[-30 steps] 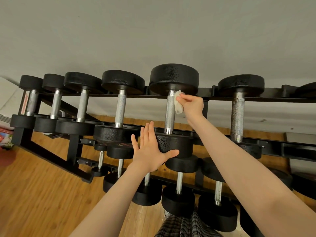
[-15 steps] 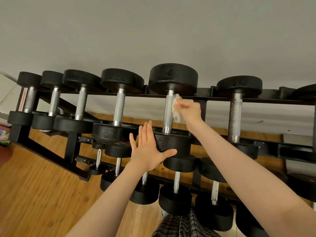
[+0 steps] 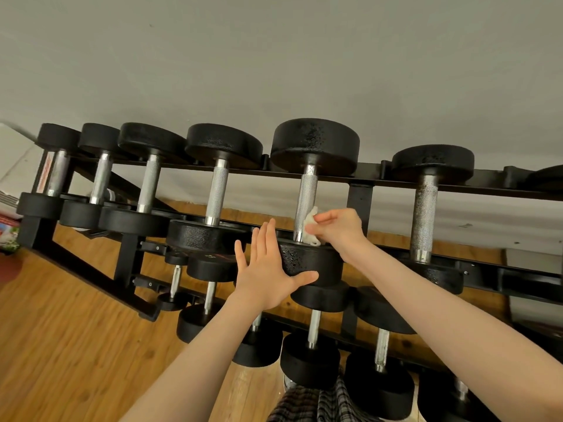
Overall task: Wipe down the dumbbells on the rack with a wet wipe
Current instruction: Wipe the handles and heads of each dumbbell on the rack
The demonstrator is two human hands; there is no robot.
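The left hand (image 3: 267, 274) lies flat, fingers straight and nearly together, against the near head of the dumbbell (image 3: 306, 205) on the black rack (image 3: 361, 198). At its two o'clock, the right hand (image 3: 338, 228) pinches the wet wipe (image 3: 310, 230), which is pressed against the handle's lower end at the fingertips' nine o'clock

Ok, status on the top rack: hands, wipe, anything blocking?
Right hand pinches white wet wipe at low end of knurled steel handle. Left hand open, flat on black dumbbell's near head. Nothing blocking.
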